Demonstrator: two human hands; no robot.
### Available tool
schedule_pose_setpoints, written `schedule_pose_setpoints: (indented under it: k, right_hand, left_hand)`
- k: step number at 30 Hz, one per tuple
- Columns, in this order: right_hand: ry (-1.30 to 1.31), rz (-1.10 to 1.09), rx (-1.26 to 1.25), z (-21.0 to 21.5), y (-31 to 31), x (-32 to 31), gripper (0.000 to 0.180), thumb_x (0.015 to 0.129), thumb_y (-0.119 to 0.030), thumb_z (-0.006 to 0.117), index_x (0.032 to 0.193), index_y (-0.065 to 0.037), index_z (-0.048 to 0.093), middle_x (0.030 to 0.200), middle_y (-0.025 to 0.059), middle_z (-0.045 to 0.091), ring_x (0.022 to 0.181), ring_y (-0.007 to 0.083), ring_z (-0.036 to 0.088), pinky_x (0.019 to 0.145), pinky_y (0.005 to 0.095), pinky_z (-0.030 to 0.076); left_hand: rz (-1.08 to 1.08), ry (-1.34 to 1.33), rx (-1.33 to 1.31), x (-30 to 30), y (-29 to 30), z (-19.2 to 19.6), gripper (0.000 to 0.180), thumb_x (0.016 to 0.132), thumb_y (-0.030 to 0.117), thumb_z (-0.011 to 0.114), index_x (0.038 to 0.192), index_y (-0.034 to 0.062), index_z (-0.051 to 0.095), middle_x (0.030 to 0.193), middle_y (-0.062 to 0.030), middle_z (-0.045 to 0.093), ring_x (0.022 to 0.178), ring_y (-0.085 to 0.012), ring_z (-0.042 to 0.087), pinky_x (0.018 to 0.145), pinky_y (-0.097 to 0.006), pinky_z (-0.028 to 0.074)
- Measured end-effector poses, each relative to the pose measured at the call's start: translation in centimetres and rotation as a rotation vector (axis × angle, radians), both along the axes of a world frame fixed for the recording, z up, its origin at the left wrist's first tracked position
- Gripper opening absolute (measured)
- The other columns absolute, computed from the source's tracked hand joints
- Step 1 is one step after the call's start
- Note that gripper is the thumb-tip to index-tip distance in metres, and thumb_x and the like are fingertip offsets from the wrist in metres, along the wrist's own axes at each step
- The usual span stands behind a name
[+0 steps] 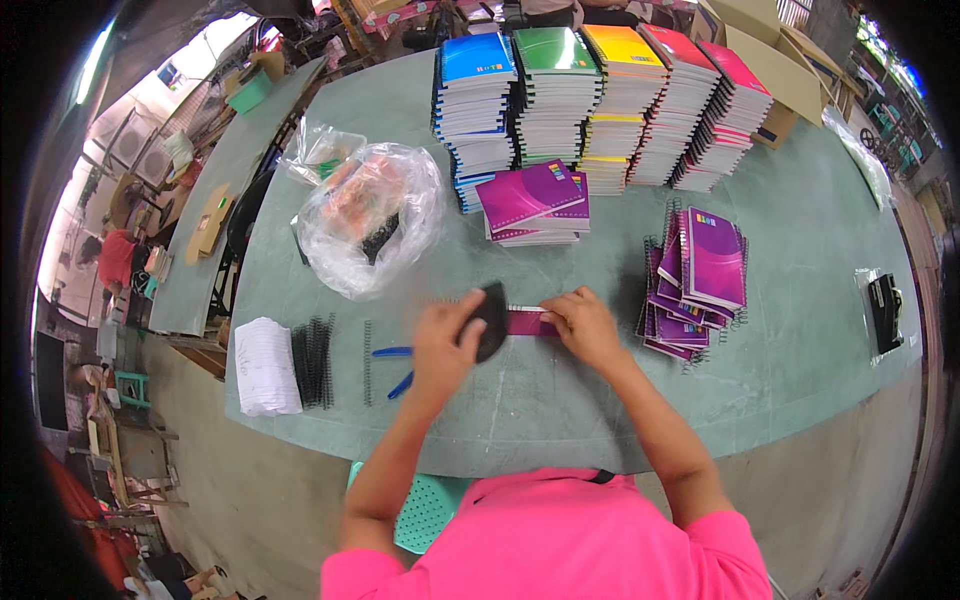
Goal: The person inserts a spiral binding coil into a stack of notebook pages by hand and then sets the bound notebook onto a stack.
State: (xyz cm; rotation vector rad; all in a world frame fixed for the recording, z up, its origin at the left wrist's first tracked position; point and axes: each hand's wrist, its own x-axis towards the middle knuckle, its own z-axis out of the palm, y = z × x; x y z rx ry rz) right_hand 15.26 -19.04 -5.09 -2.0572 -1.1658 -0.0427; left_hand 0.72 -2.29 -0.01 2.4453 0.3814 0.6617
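Observation:
My left hand (450,335), slightly blurred, is closed on a black half-round piece (495,325) at the left end of a purple notebook (530,324). What this piece is, I cannot make out. The fingers of my right hand (585,325) press together on the notebook's right end, along its edge. Left of my left hand lie two blue handles (400,385), apparently of one tool whose head is hidden. Beside them is a single dark wire coil (368,362). Further left are several black spiral coils (313,360) and a white wrapped bundle (265,367).
Spiral notebooks stand in tall stacks (625,110) at the back, blue to red. Purple notebooks (535,200) lie before them, and a coil-bound purple pile (695,280) is at the right. A clear plastic bag (375,215) sits back left; a packaged black item (885,312) lies far right.

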Motion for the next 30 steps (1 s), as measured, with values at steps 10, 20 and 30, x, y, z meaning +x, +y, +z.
schedule_pose_setpoints:
  k: [10,20,30]
  right_hand:
    - [-0.055,0.011,-0.010,-0.1,0.2,-1.0,0.013,0.076,-0.012,0.062,0.088,-0.011,0.064,0.079,0.0037,0.060,0.077,0.0263,0.054,0.066,0.0388,0.043]
    - [0.286,0.043,0.074,0.5,-0.6,0.0,0.021,0.073,-0.001,0.063,0.093,-0.007,0.064,0.088,0.0086,0.062,0.086,0.0240,0.058,0.077,0.0342,0.046]
    - [0.950,0.044,0.240,-3.2,-1.9,0.8,0.018,0.079,-0.002,0.065,0.097,-0.002,0.068,0.088,0.0009,0.067,0.079,0.0072,0.057,0.073,0.0239,0.045]
  left_hand:
    - [-0.195,0.210,-0.014,-0.8,-1.4,0.4,0.040,0.077,0.006,0.064,0.117,0.0099,0.059,0.098,-0.0126,0.064,0.088,-0.0278,0.060,0.080,-0.035,0.046]
    - [-0.237,0.195,-0.015,0.2,-1.2,0.0,0.041,0.078,0.008,0.062,0.119,0.0135,0.058,0.089,-0.0104,0.061,0.083,-0.0292,0.058,0.073,-0.037,0.046]
    - [-0.128,-0.011,-0.096,2.8,-2.0,1.7,0.037,0.078,0.009,0.063,0.115,0.0128,0.061,0.096,-0.0120,0.062,0.087,-0.0296,0.059,0.077,-0.037,0.046]
